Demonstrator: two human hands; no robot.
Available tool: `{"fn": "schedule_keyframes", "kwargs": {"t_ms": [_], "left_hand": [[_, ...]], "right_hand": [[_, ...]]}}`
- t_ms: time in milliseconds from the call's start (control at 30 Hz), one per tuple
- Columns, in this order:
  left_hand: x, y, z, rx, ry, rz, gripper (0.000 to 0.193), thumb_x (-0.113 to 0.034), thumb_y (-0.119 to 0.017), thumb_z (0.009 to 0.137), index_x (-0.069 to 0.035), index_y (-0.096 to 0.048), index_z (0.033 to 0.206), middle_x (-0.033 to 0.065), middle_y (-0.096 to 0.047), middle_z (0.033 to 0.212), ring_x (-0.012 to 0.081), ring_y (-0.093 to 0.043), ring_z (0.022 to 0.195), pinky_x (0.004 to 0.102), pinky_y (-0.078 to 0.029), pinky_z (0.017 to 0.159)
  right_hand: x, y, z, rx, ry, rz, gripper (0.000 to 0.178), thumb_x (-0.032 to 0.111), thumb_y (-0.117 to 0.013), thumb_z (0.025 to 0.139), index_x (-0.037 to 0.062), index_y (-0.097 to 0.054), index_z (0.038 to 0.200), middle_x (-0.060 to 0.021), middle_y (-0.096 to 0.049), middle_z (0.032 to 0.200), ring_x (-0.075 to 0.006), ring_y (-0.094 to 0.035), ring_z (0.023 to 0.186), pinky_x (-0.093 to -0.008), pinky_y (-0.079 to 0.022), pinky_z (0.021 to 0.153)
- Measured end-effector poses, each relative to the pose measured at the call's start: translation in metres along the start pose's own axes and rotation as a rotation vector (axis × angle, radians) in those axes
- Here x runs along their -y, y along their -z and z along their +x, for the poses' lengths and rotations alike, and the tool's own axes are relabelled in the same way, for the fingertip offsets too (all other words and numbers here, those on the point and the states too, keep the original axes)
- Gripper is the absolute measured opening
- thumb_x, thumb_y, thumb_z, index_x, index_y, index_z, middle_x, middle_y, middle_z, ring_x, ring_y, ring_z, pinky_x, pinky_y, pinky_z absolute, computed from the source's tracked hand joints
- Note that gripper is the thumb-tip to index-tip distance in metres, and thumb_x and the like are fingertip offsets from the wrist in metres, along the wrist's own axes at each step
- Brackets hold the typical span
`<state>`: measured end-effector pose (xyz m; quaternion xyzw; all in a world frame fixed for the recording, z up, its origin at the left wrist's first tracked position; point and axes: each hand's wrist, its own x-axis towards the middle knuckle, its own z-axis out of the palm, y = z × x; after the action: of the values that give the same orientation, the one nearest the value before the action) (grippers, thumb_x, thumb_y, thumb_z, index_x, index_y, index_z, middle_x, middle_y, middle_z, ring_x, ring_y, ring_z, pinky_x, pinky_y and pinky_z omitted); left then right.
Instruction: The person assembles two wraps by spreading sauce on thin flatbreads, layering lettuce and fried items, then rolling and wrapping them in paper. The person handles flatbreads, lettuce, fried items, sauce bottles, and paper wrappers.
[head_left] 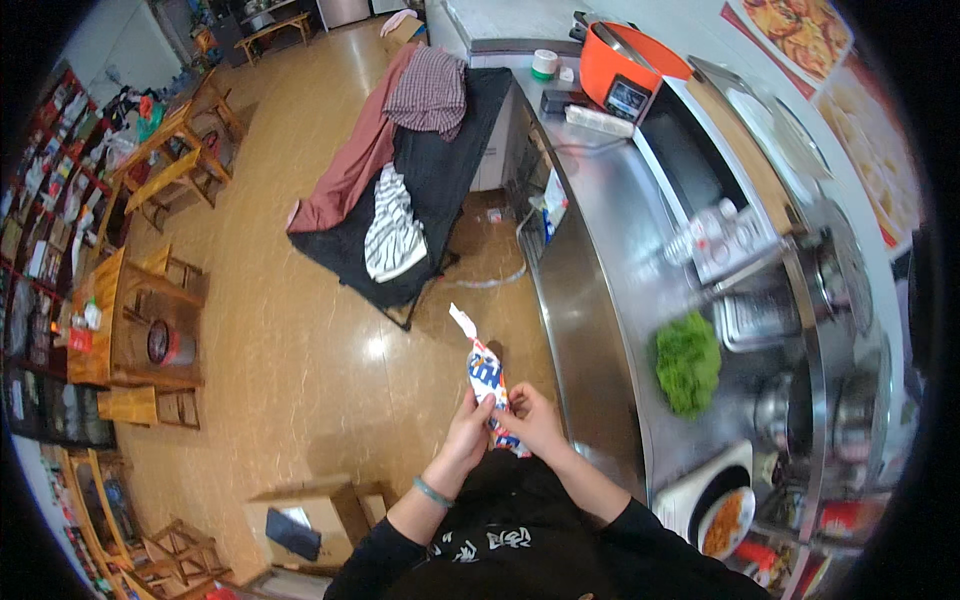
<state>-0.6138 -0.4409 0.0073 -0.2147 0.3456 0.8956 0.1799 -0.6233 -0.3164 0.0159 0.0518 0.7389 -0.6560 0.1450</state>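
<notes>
Close in front of my body, a white plastic packet with blue and red print (487, 372) is held between both hands. Its twisted white end sticks up and away from me. My left hand (467, 428) is closed round the packet's left side, the thumb lying on it. From the right, my right hand (530, 420) pinches the packet with its fingers bent. The packet's lower part reaches down towards my dark top and is partly covered by my hands. What is inside the packet cannot be seen.
A steel counter (625, 270) runs along my right, bearing lettuce (688, 365), a metal tray (758, 322), a microwave (690, 150) and an orange pot (620, 70). A bowl of orange-red food (728, 522) stands nearer. Ahead is a black folding cot (440, 170) with clothes; a cardboard box (335, 510) sits lower left.
</notes>
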Motion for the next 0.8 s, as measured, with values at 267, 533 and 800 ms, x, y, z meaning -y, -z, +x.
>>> {"fn": "schedule_keyframes", "kwargs": {"t_ms": [267, 533, 800], "left_hand": [[-0.081, 0.016, 0.212, -0.228, 0.054, 0.022, 0.036, -0.009, -0.059, 0.085, -0.004, -0.043, 0.117, 0.0066, -0.056, 0.1, 0.0186, -0.057, 0.089, 0.0333, -0.048, 0.077], [-0.071, 0.083, 0.329, -0.341, 0.015, -0.15, 0.055, -0.03, -0.067, 0.077, -0.006, -0.043, 0.119, 0.0088, -0.055, 0.099, 0.0224, -0.055, 0.087, 0.0358, -0.047, 0.079], [-0.063, 0.122, 0.389, -0.317, 0.225, -0.047, 0.065, -0.038, -0.072, 0.071, -0.004, -0.041, 0.116, 0.015, -0.054, 0.105, 0.0208, -0.056, 0.086, 0.0322, -0.046, 0.078]], "right_hand": [[-0.017, 0.036, 0.249, 0.096, -0.233, 0.115, 0.013, 0.015, -0.058, 0.088, 0.0035, -0.057, 0.084, -0.0014, -0.057, 0.077, -0.0089, -0.054, 0.067, -0.0243, -0.044, 0.056], [-0.256, 0.12, 0.564, -0.542, -0.552, 0.246, 0.039, 0.01, -0.058, 0.084, 0.0096, -0.041, 0.119, 0.0001, -0.05, 0.075, -0.0091, -0.048, 0.058, -0.0211, -0.036, 0.047], [-0.305, 0.157, 0.716, -0.615, -0.166, 0.608, 0.03, 0.015, -0.062, 0.085, 0.0078, -0.051, 0.112, -0.0088, -0.059, 0.093, -0.0204, -0.061, 0.071, -0.0308, -0.051, 0.064]]}}
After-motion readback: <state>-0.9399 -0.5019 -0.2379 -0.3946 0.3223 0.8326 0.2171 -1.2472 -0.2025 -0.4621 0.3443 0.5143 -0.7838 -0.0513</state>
